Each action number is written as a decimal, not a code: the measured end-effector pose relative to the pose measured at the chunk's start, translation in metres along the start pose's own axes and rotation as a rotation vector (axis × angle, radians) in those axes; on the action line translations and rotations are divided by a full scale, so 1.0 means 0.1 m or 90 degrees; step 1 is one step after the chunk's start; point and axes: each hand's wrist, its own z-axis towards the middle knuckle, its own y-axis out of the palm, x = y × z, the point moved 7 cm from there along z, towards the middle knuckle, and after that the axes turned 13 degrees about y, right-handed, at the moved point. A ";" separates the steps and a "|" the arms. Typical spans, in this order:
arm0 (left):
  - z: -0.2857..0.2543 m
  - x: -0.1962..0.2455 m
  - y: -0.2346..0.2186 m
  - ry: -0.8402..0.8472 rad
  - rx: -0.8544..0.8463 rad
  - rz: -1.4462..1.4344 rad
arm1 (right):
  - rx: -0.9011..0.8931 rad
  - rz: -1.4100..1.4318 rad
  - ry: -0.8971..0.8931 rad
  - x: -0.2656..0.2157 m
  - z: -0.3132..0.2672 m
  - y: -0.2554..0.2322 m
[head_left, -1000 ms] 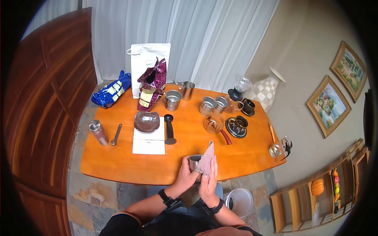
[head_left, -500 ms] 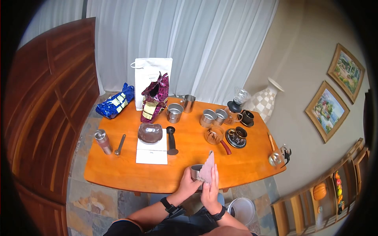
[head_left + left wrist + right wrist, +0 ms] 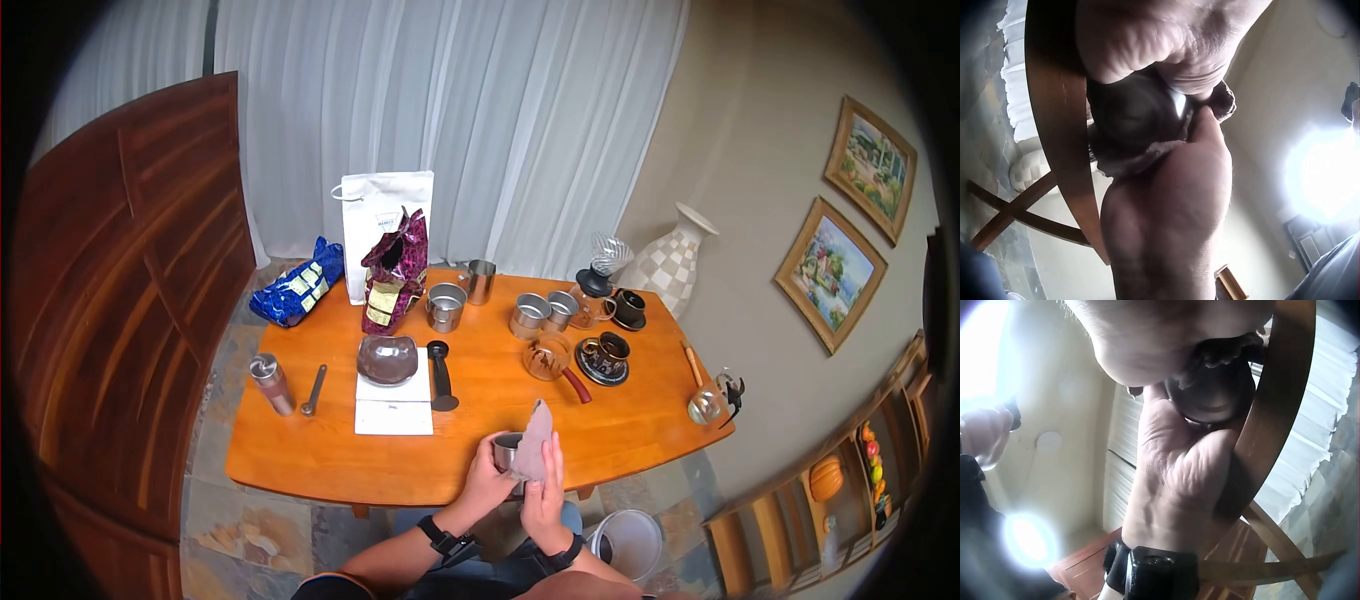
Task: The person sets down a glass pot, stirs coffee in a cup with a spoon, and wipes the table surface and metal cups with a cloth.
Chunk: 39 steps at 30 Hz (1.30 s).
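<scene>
At the table's near edge, my left hand (image 3: pixel 486 480) holds a small metal cup (image 3: pixel 506 450), with its fingers around the side. My right hand (image 3: pixel 545 505) presses a greyish-pink cloth (image 3: pixel 533 450) against the cup's right side, its fingers straight along the cloth. One corner of the cloth stands up above the rim. From below, the left wrist view shows the cup's dark base (image 3: pixel 1132 112) between both palms, with a fold of cloth along its edge. In the right wrist view the cup (image 3: pixel 1216 403) sits between the palms too.
Left on the wooden table (image 3: pixel 300 455) are a grinder (image 3: pixel 271 385), a measuring spoon (image 3: pixel 315 390) and a brown dish (image 3: pixel 388 360) on a white scale (image 3: pixel 394 417). Behind stand coffee bags (image 3: pixel 395 275) and metal cups (image 3: pixel 446 308). A red-handled glass server (image 3: pixel 547 357) sits right.
The head view has tilted up, so the table and hands appear lower in it. Both hands keep the same hold, with the cloth still against the cup.
</scene>
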 end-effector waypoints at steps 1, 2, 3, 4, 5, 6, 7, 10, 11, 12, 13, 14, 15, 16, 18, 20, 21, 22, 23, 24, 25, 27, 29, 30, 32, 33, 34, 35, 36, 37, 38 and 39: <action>0.00 0.03 0.00 0.001 -0.002 0.002 | 0.003 0.006 0.001 0.00 0.01 0.00; 0.01 0.03 0.00 -0.022 0.005 -0.024 | 0.005 0.008 0.000 0.00 0.01 0.00; 0.01 0.03 0.01 -0.044 0.011 -0.050 | 0.004 0.008 0.000 -0.02 0.02 -0.01; 0.02 0.03 0.01 -0.041 0.010 -0.048 | 0.003 0.010 -0.001 -0.04 0.04 -0.01; 0.01 0.02 0.00 -0.052 0.014 -0.057 | 0.005 0.012 -0.002 -0.03 0.03 0.00; 0.00 0.01 0.00 -0.063 0.017 -0.066 | 0.002 0.012 0.007 -0.01 0.02 0.01; -0.01 0.01 -0.01 -0.060 0.017 -0.065 | -0.002 0.012 0.016 0.01 0.02 0.02; -0.01 0.08 -0.01 -0.023 -0.003 0.018 | 0.004 0.014 0.009 -0.03 0.01 0.02; -0.01 0.07 0.00 0.014 0.004 0.044 | 0.004 0.014 0.008 -0.03 0.01 0.01; 0.00 0.07 0.00 0.051 0.011 0.071 | 0.004 0.009 0.005 -0.03 0.01 0.01; 0.00 0.03 0.00 0.051 0.010 0.070 | 0.004 0.004 0.002 -0.03 0.01 0.00; 0.00 -0.01 0.00 0.012 0.011 0.016 | 0.006 0.003 0.002 0.00 0.01 0.00; -0.01 -0.04 0.02 -0.028 0.012 -0.038 | 0.010 0.023 0.012 0.06 0.02 0.00; -0.01 -0.04 0.03 -0.028 0.011 -0.039 | 0.013 0.043 0.022 0.10 0.02 0.00; 0.02 0.11 -0.01 -0.054 0.083 -0.031 | 0.008 0.038 0.015 0.10 0.03 0.00; 0.03 0.09 -0.04 -0.048 0.073 -0.001 | 0.003 0.034 0.007 0.09 0.02 0.01; 0.03 0.07 -0.06 -0.042 0.065 0.028 | 0.004 0.032 0.002 0.07 0.02 0.02; 0.00 0.00 -0.06 -0.042 0.064 0.029 | 0.005 0.030 -0.003 0.07 0.00 0.03; 0.00 0.03 -0.04 0.013 0.043 0.067 | 0.005 0.031 -0.002 0.06 0.00 0.03; 0.00 0.05 -0.02 0.068 0.022 0.105 | 0.004 0.032 -0.005 0.06 0.00 0.03; -0.01 0.02 -0.03 0.067 0.021 0.105 | 0.003 0.032 -0.008 0.06 -0.01 0.03; 0.01 0.12 0.01 0.074 -0.011 0.170 | 0.015 0.053 0.010 0.12 -0.01 0.02; 0.04 0.18 0.04 -0.008 0.002 0.058 | 0.026 0.073 0.029 0.18 0.00 -0.02; 0.04 0.14 0.06 -0.090 0.018 -0.052 | 0.024 0.055 0.025 0.19 0.00 -0.03; 0.04 0.12 0.02 -0.095 0.018 -0.023 | 0.025 0.039 0.022 0.19 0.00 -0.03; 0.04 0.11 0.00 -0.099 0.020 0.005 | 0.024 0.034 0.011 0.18 -0.01 -0.03; 0.04 0.12 0.00 -0.099 0.020 0.005 | 0.024 0.030 -0.001 0.16 -0.02 -0.02; 0.04 0.18 0.01 -0.053 0.001 0.038 | 0.024 0.030 0.000 0.14 -0.01 -0.02; 0.04 0.24 0.03 -0.006 -0.017 0.071 | 0.018 0.031 -0.006 0.08 0.00 -0.02; 0.02 0.14 0.03 -0.007 -0.017 0.071 | 0.012 0.032 -0.012 0.05 0.00 -0.02; 0.01 0.00 0.01 0.039 -0.014 0.107 | 0.011 0.033 -0.009 0.13 -0.02 0.00; 0.01 0.04 0.01 0.084 -0.011 0.143 | 0.009 0.064 0.016 0.28 -0.03 0.03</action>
